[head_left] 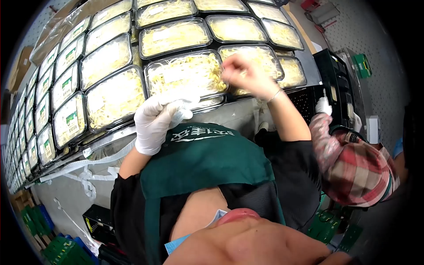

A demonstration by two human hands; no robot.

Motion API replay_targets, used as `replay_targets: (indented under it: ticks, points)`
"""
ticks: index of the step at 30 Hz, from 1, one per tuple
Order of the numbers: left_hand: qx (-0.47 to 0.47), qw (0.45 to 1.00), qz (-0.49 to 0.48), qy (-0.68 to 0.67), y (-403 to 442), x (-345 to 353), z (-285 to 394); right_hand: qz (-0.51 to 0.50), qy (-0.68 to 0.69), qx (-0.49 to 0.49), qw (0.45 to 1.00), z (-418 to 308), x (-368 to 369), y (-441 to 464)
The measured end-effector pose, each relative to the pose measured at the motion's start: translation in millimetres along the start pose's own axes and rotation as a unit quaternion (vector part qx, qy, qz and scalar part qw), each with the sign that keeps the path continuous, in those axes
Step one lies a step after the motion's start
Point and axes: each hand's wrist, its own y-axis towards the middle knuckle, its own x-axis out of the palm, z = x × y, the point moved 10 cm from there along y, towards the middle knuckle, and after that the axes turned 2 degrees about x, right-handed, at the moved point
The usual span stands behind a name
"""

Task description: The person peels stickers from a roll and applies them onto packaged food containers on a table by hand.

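Observation:
My left hand (152,123), in a white glove, is closed around a small white roll (182,115) that looks like a label roll, partly hidden by the fingers. It is at the near edge of a clear-lidded tray of bean sprouts (185,73). Bare and slightly blurred, my right hand (247,78) hovers over the right end of that tray with its fingers curled together; whatever they pinch, if anything, cannot be made out. Behind it lies another sprout tray (254,59). On the left, several trays (70,121) bear green-and-white labels.
A long white strip (104,157) trails below the table edge at left. To the right, a co-worker in a plaid garment (360,172) has a gloved hand (323,106) by black crates (333,75). Green crates (66,251) are on the floor at lower left.

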Motion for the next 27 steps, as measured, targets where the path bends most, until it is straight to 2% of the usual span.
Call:
replay_targets:
  ticks: [1,2,4,6,7,8,9,11,12,13,14,16,17,18,20,21,22,24,26,27]
  points:
    - [0.050,0.998,0.046,0.007,2,4,9,-0.053,-0.029,-0.100,0.993,-37,26,-8]
    - [0.052,0.997,0.050,0.010,3,4,6,-0.054,0.024,-0.189,0.980,-56,43,-12]
    - [0.169,0.985,0.037,-0.020,3,6,17,-0.024,0.074,-0.217,0.973,-68,53,-14]
    - [0.179,0.983,0.014,-0.048,3,8,17,0.022,0.047,-0.366,0.929,-86,37,-22]
    - [0.157,0.984,0.024,0.082,4,11,16,0.080,-0.017,-0.410,0.908,-94,19,-21]
    - [0.130,0.968,0.035,0.210,6,12,13,0.150,-0.039,-0.352,0.923,-81,-10,1]
    - [0.140,0.968,0.028,0.208,7,15,13,0.198,-0.078,-0.249,0.945,-60,-45,33]
    - [0.139,0.963,0.033,0.229,9,14,12,0.154,-0.227,-0.071,0.959,-15,-95,99]
    - [0.137,0.958,0.028,0.252,11,13,12,0.117,-0.341,-0.004,0.933,13,-104,122]
    - [0.093,0.964,0.029,0.247,10,11,8,0.072,-0.384,0.013,0.920,37,-101,141]
    - [0.094,0.964,0.034,0.247,11,9,15,0.109,-0.423,0.002,0.900,45,-98,149]
    - [0.140,0.910,-0.038,0.388,9,24,26,0.101,-0.529,-0.009,0.843,53,-83,156]
    - [0.125,0.941,-0.029,0.314,7,18,20,0.104,-0.563,-0.013,0.820,46,-79,150]
    - [0.123,0.941,-0.023,0.314,6,15,20,0.085,-0.573,0.050,0.814,47,-84,145]
    - [0.016,0.983,-0.037,0.181,4,10,2,0.078,-0.510,0.161,0.841,65,-106,142]
    - [-0.012,0.989,0.022,0.145,3,7,2,0.082,-0.487,0.155,0.856,80,-116,148]
    - [-0.011,0.989,0.023,0.145,4,11,0,0.071,-0.458,0.145,0.874,93,-124,154]
    - [0.030,0.990,0.133,0.046,1,-4,3,0.081,-0.380,0.070,0.919,95,-127,157]
    - [0.036,0.987,0.153,0.046,6,-3,6,0.009,-0.167,0.012,0.986,49,-63,132]
    - [0.057,0.986,0.157,0.017,7,-3,7,-0.082,-0.005,-0.029,0.996,6,-17,101]
